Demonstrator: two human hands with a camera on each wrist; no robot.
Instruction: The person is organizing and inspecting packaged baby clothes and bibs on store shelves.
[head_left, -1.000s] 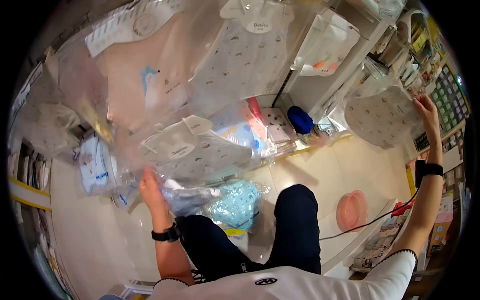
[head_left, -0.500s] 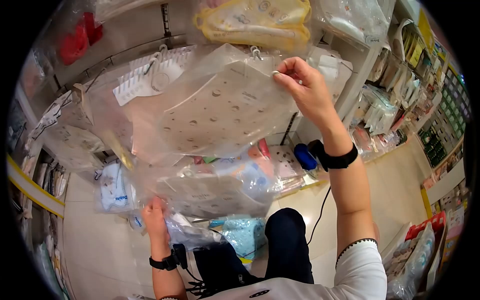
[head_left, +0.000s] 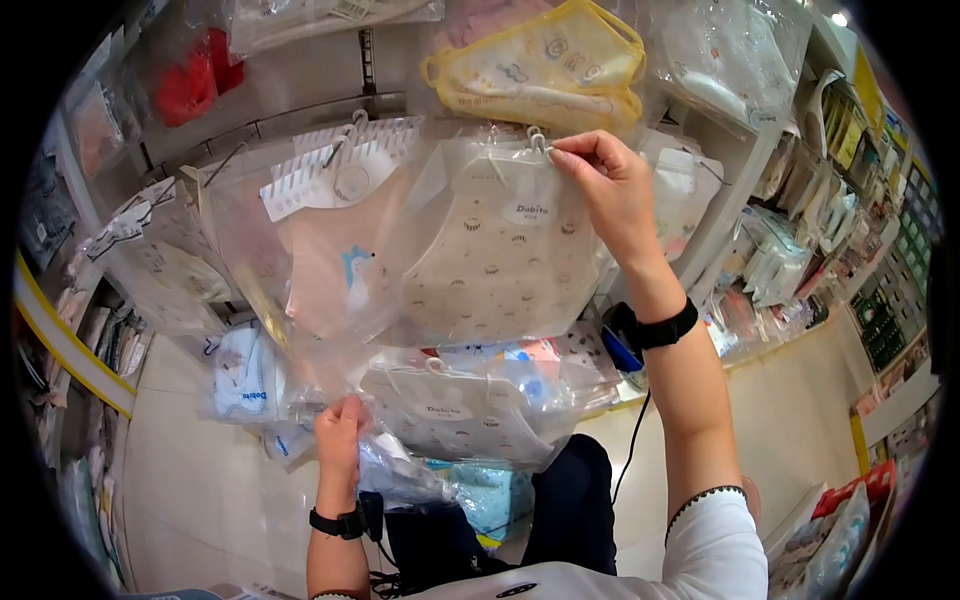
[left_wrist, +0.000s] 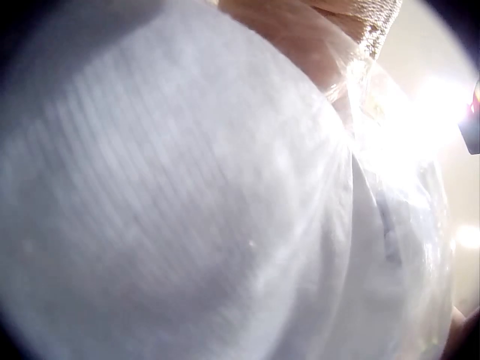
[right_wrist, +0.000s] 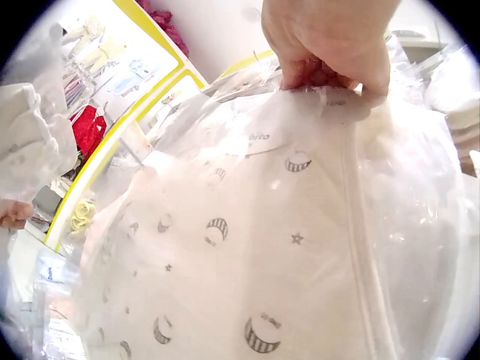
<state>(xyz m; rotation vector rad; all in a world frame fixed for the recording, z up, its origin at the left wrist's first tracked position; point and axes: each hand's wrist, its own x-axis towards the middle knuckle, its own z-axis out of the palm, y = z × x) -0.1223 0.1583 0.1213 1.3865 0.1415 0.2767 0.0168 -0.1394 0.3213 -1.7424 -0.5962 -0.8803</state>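
In the head view my right hand (head_left: 617,195) pinches the top edge of a clear bag holding a cream baby garment (head_left: 500,265) with a small moon print and a "Dobito" label. The bag's top is right at a metal hook (head_left: 537,136). The right wrist view shows the fingers (right_wrist: 367,67) bent over the bag's top edge, with moons and stars on the cloth below. Lower down, my left hand (head_left: 338,435) grips the edge of another bagged garment (head_left: 450,408) with a white hanger card. Pale cloth in plastic (left_wrist: 187,187) fills most of the left wrist view.
A bagged pink garment (head_left: 330,250) hangs at left, a yellow one (head_left: 540,65) above. Bagged blue items (head_left: 490,500) lie by the knees, and a blue-and-white bag (head_left: 240,370) is low at left. Shelves with yellow edging (head_left: 70,340) stand on the left.
My right hand has brought the bagged garment from far right to the hook at the middle, where it now hangs upright. The left hand keeps hold of its bag and has moved slightly right.
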